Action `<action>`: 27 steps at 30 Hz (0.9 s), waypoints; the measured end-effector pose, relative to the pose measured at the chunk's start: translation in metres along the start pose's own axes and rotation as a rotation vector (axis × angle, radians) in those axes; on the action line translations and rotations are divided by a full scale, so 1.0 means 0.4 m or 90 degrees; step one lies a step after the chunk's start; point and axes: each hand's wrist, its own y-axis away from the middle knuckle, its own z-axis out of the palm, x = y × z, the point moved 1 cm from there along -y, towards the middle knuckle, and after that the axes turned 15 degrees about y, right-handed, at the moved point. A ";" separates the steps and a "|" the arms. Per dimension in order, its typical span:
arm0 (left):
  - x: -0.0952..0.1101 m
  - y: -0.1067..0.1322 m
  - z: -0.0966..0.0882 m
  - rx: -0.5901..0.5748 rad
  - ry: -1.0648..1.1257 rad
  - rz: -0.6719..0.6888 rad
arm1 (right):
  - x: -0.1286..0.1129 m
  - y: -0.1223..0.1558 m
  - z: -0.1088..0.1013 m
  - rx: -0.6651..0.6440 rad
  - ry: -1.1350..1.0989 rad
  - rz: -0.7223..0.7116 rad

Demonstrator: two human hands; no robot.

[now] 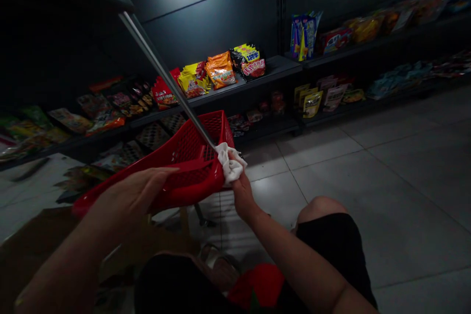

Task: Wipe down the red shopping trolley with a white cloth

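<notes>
The right hand was clamped on a crumpled white cloth against the corner of a red perforated plastic basket. The left hand lay, fingers extended, by the basket's side, its grip unclear. Beyond, a dark shelf held bright snack packets.

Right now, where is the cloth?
In the head view, just below centre, the cloth is in the right hand, against the basket, by the pole.
</notes>
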 end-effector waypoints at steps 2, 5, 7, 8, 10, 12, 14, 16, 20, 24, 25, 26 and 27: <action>0.088 -0.008 0.054 -0.026 -0.036 0.020 | 0.084 0.013 -0.008 0.006 0.026 0.011; 0.145 -0.020 0.117 0.017 -0.147 -0.005 | 0.249 0.046 -0.047 0.015 0.107 0.146; 0.136 -0.023 0.135 0.045 -0.197 -0.006 | 0.296 0.061 -0.061 -0.004 0.144 0.253; 0.123 -0.023 0.137 0.058 -0.211 -0.001 | 0.289 0.064 -0.057 -0.021 0.140 0.267; 0.092 -0.022 0.135 0.081 -0.230 0.009 | 0.221 0.059 -0.027 -0.056 0.088 0.194; 0.064 -0.017 0.132 0.098 -0.237 0.035 | 0.133 0.045 0.016 -0.076 0.030 0.061; 0.044 -0.010 0.132 0.117 -0.238 0.074 | 0.092 0.036 0.048 -0.069 0.035 -0.024; 0.030 -0.003 0.134 0.150 -0.232 0.123 | 0.130 0.041 0.053 -0.053 0.079 -0.051; 0.011 0.000 0.137 0.188 -0.199 0.226 | 0.319 0.082 0.004 -0.008 0.152 0.054; 0.008 -0.009 0.134 0.186 -0.182 0.270 | 0.309 0.087 -0.015 0.047 0.142 0.143; 0.010 -0.011 0.134 0.182 -0.176 0.273 | 0.268 0.078 -0.008 0.045 0.128 0.121; 0.012 -0.011 0.133 0.179 -0.167 0.273 | 0.221 0.067 0.001 0.026 0.108 0.078; 0.015 -0.011 0.132 0.174 -0.158 0.270 | 0.179 0.055 0.010 0.009 0.095 0.027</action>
